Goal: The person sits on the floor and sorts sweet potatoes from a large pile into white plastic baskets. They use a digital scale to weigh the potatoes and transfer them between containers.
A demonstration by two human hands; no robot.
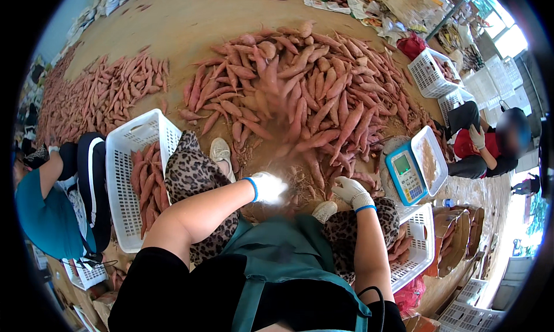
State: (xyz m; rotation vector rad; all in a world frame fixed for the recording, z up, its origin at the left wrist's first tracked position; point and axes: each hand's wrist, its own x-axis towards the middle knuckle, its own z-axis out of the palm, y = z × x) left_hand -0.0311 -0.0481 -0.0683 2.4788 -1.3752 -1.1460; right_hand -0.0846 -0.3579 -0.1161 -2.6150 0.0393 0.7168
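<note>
A large heap of reddish-skinned sweet potatoes [320, 98] lies on the floor in front of me. My left hand [268, 187], in a white glove with a blue wristband, is over the ground between my shoes. Glare washes out its fingers, so its grip is unclear. At the heap's near edge is my right hand [349, 191], gloved the same way, its fingers loosely bent and nothing visible in them. A blue digital scale [404, 172] with a soil-dusted white pan [428, 156] stands to its right. Dry root trimmings [303, 182] litter the ground between both hands.
A white plastic crate [123, 193] holding sweet potatoes stands by my left leg; another crate [417, 256] is by my right leg. Co-workers sit at the left [47, 206] and right [484, 146]. More sweet potatoes [121, 85] spread across the floor at left. Cardboard boxes [450, 241] stand at right.
</note>
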